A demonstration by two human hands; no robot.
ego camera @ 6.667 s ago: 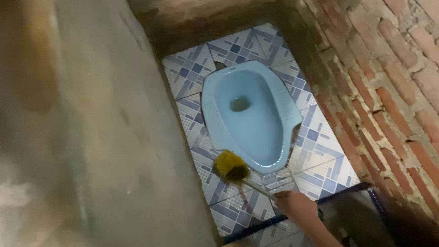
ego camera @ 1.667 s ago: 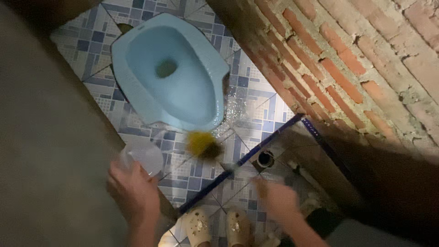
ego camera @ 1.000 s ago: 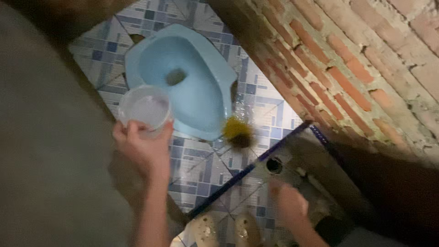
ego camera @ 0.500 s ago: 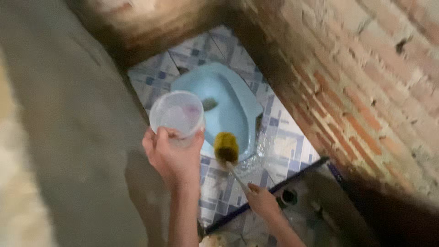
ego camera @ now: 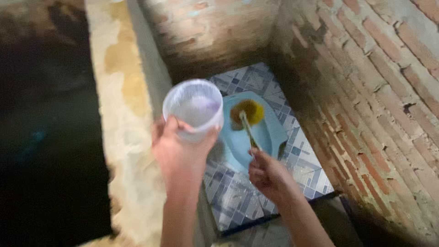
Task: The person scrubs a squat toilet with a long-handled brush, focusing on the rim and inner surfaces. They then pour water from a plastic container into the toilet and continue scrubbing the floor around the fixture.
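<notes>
Blue squat pan (ego camera: pixel 270 137) partly behind cup (ego camera: pixel 194 107)

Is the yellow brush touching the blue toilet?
Touching. The head view shows the yellow brush resting inside the blue toilet bowl with no gap visible, while the right hand holds its handle.

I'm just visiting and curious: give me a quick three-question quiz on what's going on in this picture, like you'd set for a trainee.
1. Which hand holds the clear plastic cup: left or right?
2. True or false: the yellow brush head rests on the brick wall.
3. The brush head sits over the: (a) concrete ledge, (b) blue squat toilet pan, (c) tiled floor.

Key
1. The left hand; the right hand grips the brush handle.
2. False; it is inside the pan, apart from the wall.
3. (b)
</notes>
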